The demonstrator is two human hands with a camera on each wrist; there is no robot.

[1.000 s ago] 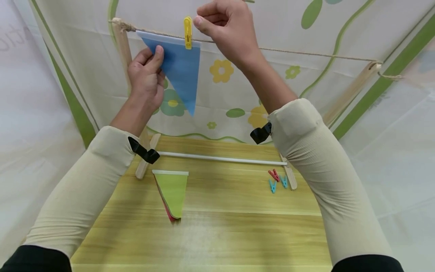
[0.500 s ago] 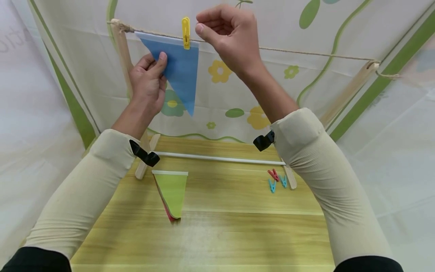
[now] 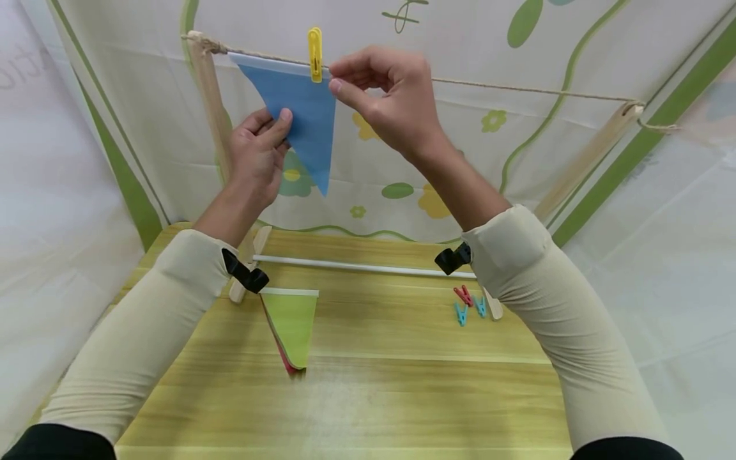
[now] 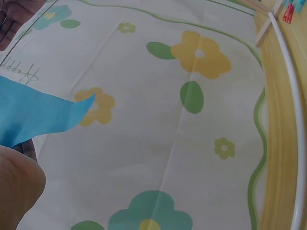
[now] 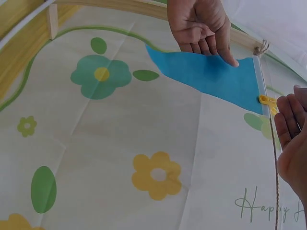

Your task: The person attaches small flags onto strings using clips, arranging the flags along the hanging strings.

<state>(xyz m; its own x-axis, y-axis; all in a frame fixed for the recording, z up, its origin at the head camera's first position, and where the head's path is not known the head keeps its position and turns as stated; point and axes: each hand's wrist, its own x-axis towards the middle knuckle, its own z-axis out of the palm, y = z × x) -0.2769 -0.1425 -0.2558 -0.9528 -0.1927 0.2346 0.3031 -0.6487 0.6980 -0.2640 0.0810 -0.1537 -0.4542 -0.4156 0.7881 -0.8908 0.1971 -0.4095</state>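
Observation:
A blue triangular pennant [image 3: 313, 121] with a white top edge hangs from a twine line [image 3: 529, 88]. A yellow clothespin [image 3: 315, 54] stands upright over its top edge, right of the middle. My left hand [image 3: 257, 153] pinches the pennant's left slanted edge, thumb in front and fingers behind. Beside the pennant's upper right corner is my right hand [image 3: 397, 96], its fingers loosely bent and its thumb and index tips right at the corner in the head view. In the right wrist view, a small gap shows between the right fingers [image 5: 288, 115] and the pennant.
Wooden posts [image 3: 208, 96] hold the twine at both ends. A white rod [image 3: 362, 265] runs low between their feet. On the table [image 3: 402, 409] lie a green pennant [image 3: 293, 326] atop a red one, and red [image 3: 462, 295] and blue clothespins [image 3: 461, 314] at the right.
My right hand has come down from above the line to the pennant's upper right corner. The left hand has slid slightly down and right along the pennant's edge.

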